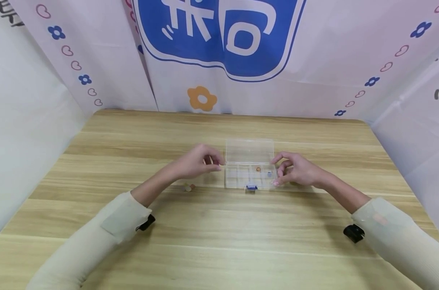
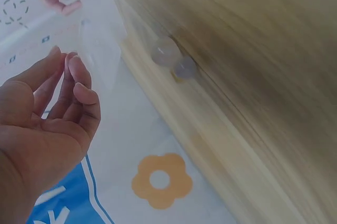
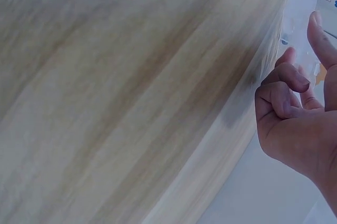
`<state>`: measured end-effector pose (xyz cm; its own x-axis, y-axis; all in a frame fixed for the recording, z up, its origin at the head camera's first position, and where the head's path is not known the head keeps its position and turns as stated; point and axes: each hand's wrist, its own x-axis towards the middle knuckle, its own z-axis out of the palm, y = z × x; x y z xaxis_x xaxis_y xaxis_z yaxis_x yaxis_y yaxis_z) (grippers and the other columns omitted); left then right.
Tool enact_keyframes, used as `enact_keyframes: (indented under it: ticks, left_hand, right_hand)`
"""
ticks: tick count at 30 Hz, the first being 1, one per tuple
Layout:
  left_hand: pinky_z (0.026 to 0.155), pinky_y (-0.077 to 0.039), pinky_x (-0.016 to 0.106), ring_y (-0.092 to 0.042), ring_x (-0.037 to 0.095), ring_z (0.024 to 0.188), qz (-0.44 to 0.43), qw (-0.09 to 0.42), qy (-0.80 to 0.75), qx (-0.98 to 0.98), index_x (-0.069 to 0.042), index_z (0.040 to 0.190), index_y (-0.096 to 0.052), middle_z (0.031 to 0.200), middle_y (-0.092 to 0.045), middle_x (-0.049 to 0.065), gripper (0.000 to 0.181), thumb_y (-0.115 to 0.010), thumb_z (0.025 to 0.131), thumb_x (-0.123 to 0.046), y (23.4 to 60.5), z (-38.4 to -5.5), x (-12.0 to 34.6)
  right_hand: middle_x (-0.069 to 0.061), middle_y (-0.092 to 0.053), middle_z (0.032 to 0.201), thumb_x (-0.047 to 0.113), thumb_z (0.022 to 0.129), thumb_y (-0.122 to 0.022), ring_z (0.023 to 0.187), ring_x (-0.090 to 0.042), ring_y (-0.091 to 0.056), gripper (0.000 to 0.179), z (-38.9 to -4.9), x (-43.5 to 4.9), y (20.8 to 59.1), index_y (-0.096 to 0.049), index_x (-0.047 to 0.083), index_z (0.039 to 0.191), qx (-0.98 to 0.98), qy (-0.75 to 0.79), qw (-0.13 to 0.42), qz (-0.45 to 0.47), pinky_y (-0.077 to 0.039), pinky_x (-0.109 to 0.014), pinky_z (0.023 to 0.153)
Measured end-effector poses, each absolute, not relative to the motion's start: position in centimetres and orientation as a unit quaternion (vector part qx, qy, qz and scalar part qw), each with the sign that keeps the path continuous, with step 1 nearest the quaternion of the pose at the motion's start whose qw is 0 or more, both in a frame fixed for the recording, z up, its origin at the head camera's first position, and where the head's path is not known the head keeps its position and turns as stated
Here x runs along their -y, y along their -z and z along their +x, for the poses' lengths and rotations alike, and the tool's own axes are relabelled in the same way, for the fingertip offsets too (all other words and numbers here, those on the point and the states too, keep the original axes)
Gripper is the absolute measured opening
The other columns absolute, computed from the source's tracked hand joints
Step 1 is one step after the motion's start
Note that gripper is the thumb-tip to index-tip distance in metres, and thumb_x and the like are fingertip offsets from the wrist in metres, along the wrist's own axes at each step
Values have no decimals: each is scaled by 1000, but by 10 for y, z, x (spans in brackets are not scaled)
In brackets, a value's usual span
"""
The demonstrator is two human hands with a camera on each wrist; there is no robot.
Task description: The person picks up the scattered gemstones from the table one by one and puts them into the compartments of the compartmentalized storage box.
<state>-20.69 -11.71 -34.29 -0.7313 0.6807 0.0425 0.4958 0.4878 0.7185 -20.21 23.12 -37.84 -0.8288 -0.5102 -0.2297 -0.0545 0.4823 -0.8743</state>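
Clear plastic compartment box (image 1: 231,183) sits on the wood-grain table (image 1: 219,233), between the two hands, its lid (image 1: 250,150) laid back on the far side; this presumably leaves the compartments reachable from above. Blue latch (image 1: 252,187) faces the person, likely for easy access. Left hand (image 1: 203,162): fingers curled, thumb and index tips close together at the left edge near the hinge; cannot tell if they pinch the plastic. Right hand (image 1: 299,169): thumb and index spread along the right edge, other fingers bent, nothing visibly gripped; position suggests steadying that end. Orange ring (image 1: 258,169) and small blue piece (image 1: 269,174) lie in separate compartments, perhaps to keep them sorted. Two small translucent balls (image 2: 166,52) rest outside, left of the box, below the left forearm.
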Motion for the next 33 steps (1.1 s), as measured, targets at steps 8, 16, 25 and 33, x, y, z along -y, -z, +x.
enact_keyframes:
  ticks: [8, 16, 25, 33]
  left_hand:
    - [79, -59, 37, -68, 21, 81, 338, 111, -374, -857, 8, 100, -74, 91, -74, 11, 9, -74, 93, 3, 342, -205, 136]
    - [77, -59, 36, -68, 18, 80, 336, 107, -370, -859, 7, 100, -75, 93, -75, 10, 8, -75, 92, 3, 347, -206, 145]
    - [78, -59, 37, -68, 19, 81, 325, 113, -368, -864, 7, 100, -75, 93, -75, 9, 9, -74, 92, 3, 349, -204, 152]
    - [78, -59, 35, -69, 19, 82, 310, 127, -363, -870, 8, 102, -74, 93, -75, 11, 10, -74, 92, 4, 355, -204, 160]
  right_hand:
    - [-9, -61, 80, -2, 82, -85, 74, -16, -58, 60, -201, -231, 377, -50, -8, 130, -824, 487, 235, -167, -48, -25, 68]
    - [-8, -62, 81, -2, 83, -84, 75, -16, -59, 59, -201, -233, 379, -50, -10, 130, -819, 495, 233, -173, -48, -25, 69]
    - [-8, -63, 81, -2, 83, -84, 76, -16, -60, 58, -202, -232, 380, -51, -10, 130, -823, 488, 229, -179, -49, -25, 69]
    - [-8, -63, 81, -2, 83, -84, 76, -15, -60, 58, -203, -233, 380, -50, -10, 129, -821, 489, 229, -183, -49, -25, 69]
